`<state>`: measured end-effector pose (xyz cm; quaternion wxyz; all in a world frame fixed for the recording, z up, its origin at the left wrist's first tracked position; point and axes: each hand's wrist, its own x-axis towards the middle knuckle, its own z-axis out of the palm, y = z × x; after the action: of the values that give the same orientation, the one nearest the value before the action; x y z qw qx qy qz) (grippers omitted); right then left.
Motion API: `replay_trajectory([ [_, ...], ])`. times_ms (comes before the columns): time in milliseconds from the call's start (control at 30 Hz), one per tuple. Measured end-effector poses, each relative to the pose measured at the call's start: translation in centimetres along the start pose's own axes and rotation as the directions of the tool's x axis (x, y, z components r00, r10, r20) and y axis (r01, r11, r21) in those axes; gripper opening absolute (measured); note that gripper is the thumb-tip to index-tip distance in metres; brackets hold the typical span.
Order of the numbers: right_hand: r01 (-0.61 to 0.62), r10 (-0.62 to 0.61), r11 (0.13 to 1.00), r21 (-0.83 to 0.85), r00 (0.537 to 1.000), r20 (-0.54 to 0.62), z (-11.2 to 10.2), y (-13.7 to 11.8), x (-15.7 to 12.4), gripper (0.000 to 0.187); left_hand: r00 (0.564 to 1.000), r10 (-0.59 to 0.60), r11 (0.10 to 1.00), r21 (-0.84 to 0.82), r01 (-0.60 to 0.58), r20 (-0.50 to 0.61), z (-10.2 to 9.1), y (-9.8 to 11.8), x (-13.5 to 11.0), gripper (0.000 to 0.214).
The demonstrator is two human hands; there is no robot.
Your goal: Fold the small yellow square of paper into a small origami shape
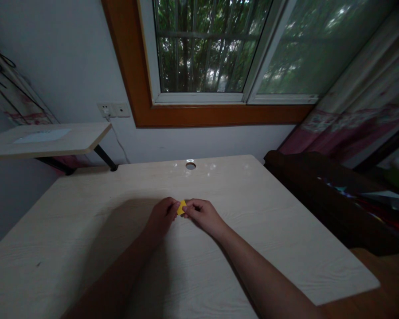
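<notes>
The left hand and right hand both pinch a small yellow paper above the surface, short of its far edge.

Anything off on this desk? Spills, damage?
One small dark mark on the pale desk, front left; it breaks the even surface. Stain or chip, can't tell. No spill visible. Yellow piece: too small to judge.

One yellow piece, two wall plates
</notes>
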<state>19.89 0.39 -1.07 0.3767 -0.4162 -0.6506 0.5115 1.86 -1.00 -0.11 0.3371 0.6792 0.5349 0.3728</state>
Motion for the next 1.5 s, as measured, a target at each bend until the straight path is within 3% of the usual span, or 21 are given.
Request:
replay_trajectory([
  [267,-0.036,0.040,0.995,0.098,0.998,-0.040,0.1,0.3,0.0,0.021,0.999,-0.038,0.994,-0.105,0.034,-0.033,-0.2,0.3,0.1,0.030],
  [500,-0.014,0.023,0.992,0.127,0.997,-0.075,-0.1,0.2,0.0,0.024,0.998,-0.055,0.957,-0.283,0.056,0.012,-0.4,-0.2,0.3,0.027],
  [667,0.021,-0.012,0.996,0.086,0.995,-0.104,-0.1,-0.2,0.0,0.030,0.997,-0.042,0.953,-0.297,0.060,0.068,0.0,-1.0,0.4,0.026],
  [933,0.016,-0.006,0.995,0.098,0.994,-0.105,-0.1,-0.2,-0.1,0.022,0.994,-0.104,0.922,-0.376,0.088,-0.020,-0.2,-0.4,0.4,0.026],
  [1100,0.047,-0.016,0.986,0.160,0.983,-0.185,-0.1,-0.3,0.0,0.025,0.998,-0.056,0.932,-0.356,0.061,0.025,-0.4,-0.3,0.2,0.026],
  [1267,0.049,-0.042,0.998,0.051,0.991,-0.131,-0.1,-0.2,-0.1,0.028,0.993,-0.011,0.936,-0.348,0.051,0.115,-0.2,-0.6,0.2,0.026],
  [1500,0.047,-0.042,0.998,0.037,0.992,-0.116,-0.1,0.0,-0.1,0.025,0.996,-0.073,0.887,-0.453,0.085,0.043,-0.3,-0.9,0.6,0.023],
])
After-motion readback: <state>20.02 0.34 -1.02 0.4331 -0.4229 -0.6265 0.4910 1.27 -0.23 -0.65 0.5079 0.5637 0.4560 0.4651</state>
